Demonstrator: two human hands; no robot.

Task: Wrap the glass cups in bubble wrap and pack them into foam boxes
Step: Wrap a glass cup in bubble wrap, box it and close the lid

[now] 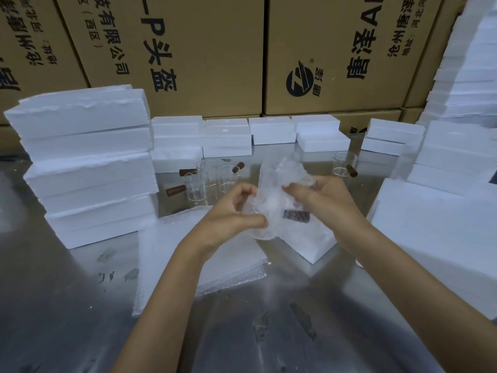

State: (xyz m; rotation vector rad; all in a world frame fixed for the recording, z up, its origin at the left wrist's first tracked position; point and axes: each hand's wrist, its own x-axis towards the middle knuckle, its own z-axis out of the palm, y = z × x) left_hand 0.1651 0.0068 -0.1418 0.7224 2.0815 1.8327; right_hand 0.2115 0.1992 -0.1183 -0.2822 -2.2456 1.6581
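A glass cup with a dark wooden handle [295, 217] is partly covered in a sheet of bubble wrap [277, 189], held above the steel table. My left hand [234, 214] pinches the wrap at the cup's lower left. My right hand [320, 195] grips the wrap and cup from the right. Under them lies a foam box [312, 243]. A stack of bubble wrap sheets [199, 254] lies below my left hand. Three bare glass cups [207, 179] with wooden handles stand behind my hands, and one more glass cup [344, 164] stands at the back right.
Stacked foam boxes [88, 168] stand at the left, a row of foam boxes [228, 135] runs along the back, and more foam pieces [443, 227] pile at the right. Cardboard cartons [188, 49] form a wall behind. The steel table [67, 305] reaches to the front.
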